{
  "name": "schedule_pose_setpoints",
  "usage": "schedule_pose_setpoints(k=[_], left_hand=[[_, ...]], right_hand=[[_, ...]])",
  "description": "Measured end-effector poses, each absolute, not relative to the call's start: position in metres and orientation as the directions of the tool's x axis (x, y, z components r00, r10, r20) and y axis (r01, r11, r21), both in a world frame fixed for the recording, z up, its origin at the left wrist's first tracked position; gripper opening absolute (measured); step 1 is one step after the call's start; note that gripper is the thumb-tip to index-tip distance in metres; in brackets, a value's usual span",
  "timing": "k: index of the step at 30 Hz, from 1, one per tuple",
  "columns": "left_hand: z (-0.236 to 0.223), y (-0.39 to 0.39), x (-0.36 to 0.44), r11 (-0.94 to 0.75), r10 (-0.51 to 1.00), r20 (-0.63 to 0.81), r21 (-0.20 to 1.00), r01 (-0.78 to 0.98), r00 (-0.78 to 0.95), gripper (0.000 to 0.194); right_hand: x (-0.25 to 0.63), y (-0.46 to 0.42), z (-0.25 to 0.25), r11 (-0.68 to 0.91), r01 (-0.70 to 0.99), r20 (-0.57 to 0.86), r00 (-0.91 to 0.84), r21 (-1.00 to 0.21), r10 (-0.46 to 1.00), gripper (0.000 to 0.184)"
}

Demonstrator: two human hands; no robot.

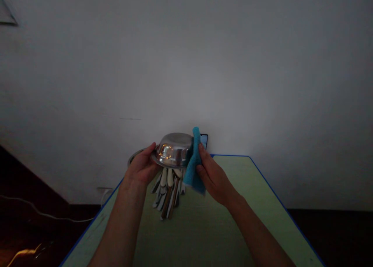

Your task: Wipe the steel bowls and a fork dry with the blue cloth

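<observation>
A shiny metal bowl (174, 148) is held bottom up above the table, tilted a little. My left hand (143, 165) grips its rim on the left side, thumb on top. In my right hand (214, 175) is a blue cloth (192, 168), pinched between thumb and fingers and pressed against the bowl's right side. Beneath the bowl lies a pile of cutlery (169, 193), with pale and brown handles. The bowl hides the far part of this pile.
The table (221, 236) has a light green top with blue edging and stands against a grey wall (186, 65). A phone (204, 140) leans at the back. Another metal rim (133, 155) shows behind my left hand. A white cable (58, 216) runs at the left.
</observation>
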State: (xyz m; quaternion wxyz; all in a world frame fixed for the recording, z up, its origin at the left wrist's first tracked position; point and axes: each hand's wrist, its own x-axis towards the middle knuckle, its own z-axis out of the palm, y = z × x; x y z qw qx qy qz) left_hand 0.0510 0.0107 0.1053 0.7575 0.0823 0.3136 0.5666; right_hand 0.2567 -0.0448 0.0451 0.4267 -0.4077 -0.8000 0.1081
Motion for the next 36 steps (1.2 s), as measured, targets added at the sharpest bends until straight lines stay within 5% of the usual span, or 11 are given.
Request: schedule_pose_setpoints(k=[36], left_hand=[[0.123,-0.002,0.063,0.245,0.941,-0.333,0.537,-0.807,0.064,0.039]], right_hand=[[0.241,-0.059,0.057,0.647,0.76,0.643,-0.462,-0.07,0.611,0.052]])
